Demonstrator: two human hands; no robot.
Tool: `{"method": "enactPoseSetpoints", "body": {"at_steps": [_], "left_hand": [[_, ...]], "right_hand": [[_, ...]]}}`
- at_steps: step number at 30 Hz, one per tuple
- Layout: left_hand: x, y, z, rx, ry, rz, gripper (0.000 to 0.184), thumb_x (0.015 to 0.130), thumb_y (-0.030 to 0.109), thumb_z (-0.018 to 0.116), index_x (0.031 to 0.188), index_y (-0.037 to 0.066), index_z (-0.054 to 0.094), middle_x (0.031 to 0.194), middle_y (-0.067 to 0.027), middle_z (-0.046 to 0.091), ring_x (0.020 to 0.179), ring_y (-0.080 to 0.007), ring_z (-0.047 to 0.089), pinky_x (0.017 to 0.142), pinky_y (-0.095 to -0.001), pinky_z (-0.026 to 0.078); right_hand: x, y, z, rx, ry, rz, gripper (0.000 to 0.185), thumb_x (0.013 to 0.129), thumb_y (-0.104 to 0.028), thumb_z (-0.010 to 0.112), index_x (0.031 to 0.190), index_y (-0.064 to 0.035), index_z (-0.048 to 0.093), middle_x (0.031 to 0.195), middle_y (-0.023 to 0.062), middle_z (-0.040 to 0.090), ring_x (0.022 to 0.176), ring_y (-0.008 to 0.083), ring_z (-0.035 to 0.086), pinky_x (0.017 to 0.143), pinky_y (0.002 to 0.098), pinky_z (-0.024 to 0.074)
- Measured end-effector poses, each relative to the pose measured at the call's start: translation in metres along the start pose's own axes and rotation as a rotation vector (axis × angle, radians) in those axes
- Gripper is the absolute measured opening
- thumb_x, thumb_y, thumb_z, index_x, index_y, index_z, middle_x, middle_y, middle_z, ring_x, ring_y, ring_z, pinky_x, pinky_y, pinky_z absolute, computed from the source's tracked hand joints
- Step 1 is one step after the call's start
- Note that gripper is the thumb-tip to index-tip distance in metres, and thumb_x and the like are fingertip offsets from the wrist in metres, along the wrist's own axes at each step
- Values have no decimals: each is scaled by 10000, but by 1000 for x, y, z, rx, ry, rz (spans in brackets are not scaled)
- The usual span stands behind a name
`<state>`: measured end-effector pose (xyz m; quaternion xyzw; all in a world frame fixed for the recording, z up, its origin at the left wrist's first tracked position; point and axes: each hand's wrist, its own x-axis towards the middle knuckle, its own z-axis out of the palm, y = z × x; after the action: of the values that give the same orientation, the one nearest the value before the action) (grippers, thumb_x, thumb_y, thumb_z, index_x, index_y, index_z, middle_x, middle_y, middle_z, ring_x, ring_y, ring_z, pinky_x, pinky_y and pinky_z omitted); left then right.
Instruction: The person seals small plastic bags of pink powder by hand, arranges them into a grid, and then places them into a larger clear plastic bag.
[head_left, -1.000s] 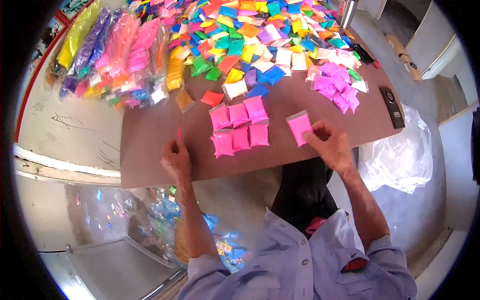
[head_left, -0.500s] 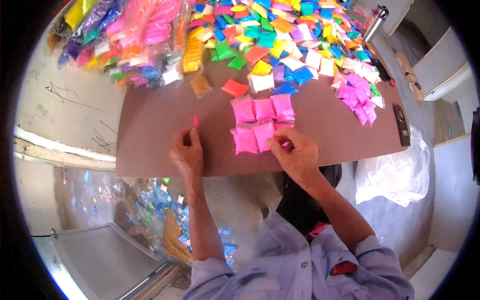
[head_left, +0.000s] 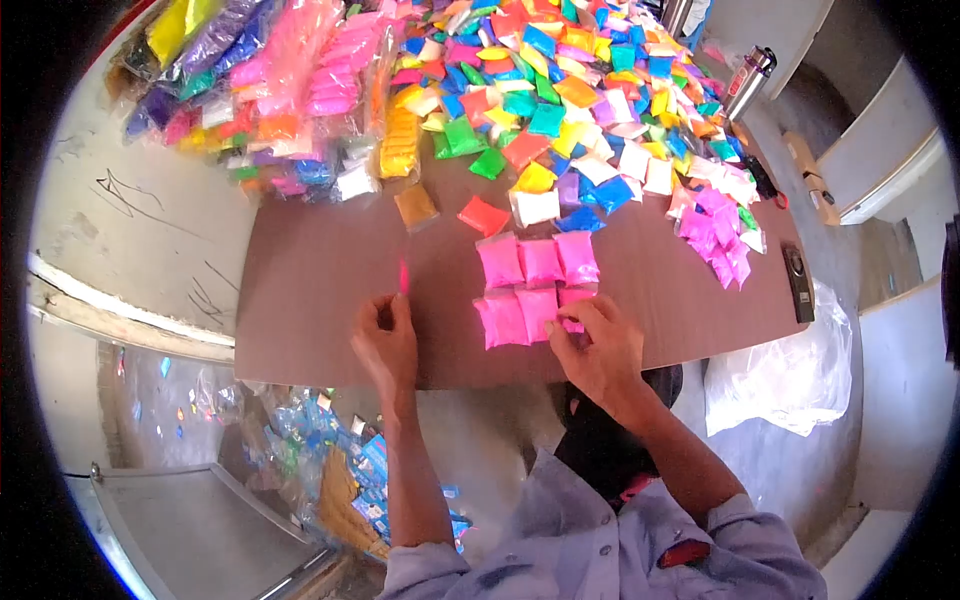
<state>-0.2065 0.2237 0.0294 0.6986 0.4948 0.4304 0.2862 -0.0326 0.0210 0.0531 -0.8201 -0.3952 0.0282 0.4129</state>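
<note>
Two rows of small pink packets (head_left: 540, 262) lie close together near the table's front edge. My right hand (head_left: 605, 350) is at the lower right of this group, thumb and forefinger pinched at the edge of the bottom right packet (head_left: 577, 298), which the fingers partly cover. To the left, my left hand (head_left: 388, 345) is raised by the table edge, thumb and fingertips closed on a thin upright pink piece (head_left: 404, 277). It looks narrow from here, and I cannot tell whether it is a packet seen edge-on.
A large heap of coloured packets (head_left: 545, 120) covers the table's back. Bundled plastic bags (head_left: 290, 90) lie back left. More pink packets (head_left: 715, 235), a dark flat device (head_left: 797, 283) and a steel flask (head_left: 750, 82) are at right. A brown packet (head_left: 415, 207) lies left of centre.
The view has shifted, so the table sits lower in the frame. The middle packet of the front row lies flatter in line, and my right fingers are at its right. My left hand still holds the pink piece.
</note>
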Motion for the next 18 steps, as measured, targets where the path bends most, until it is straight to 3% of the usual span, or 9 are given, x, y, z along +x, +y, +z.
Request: {"method": "enactPoseSetpoints", "body": {"at_steps": [3, 10, 15, 18], "left_hand": [[1, -13, 2, -8, -11, 13, 195, 948, 157, 743, 957, -38, 745, 831, -170, 739, 730, -226, 707, 695, -394, 553], [-7, 0, 1, 113, 12, 84, 164, 944, 154, 737, 941, -10, 745, 824, -179, 737, 752, -276, 735, 686, -413, 563], [-15, 1, 6, 388, 11, 341, 111, 924, 137, 747, 922, 28, 728, 852, -168, 697, 744, -388, 697, 664, -474, 554], [-14, 10, 3, 519, -19, 396, 109, 917, 134, 754, 899, 39, 703, 845, -161, 676, 741, -405, 678, 649, -491, 543]], "right_hand": [[0, 2, -4, -38, 13, -41, 196, 918, -304, 767, 1000, -127, 749, 1045, 89, 723, 834, 300, 736, 728, 427, 592], [7, 28, -29, 78, 116, -76, 91, 907, -165, 776, 956, -98, 739, 908, 95, 719, 731, 261, 719, 652, 370, 577], [27, 62, -43, 117, 127, -24, 80, 911, -116, 779, 955, -65, 737, 865, 105, 713, 697, 226, 705, 636, 336, 561], [48, 75, -46, 161, 164, -31, 99, 926, -128, 773, 970, -47, 738, 854, 122, 712, 700, 221, 708, 635, 341, 556]]}}
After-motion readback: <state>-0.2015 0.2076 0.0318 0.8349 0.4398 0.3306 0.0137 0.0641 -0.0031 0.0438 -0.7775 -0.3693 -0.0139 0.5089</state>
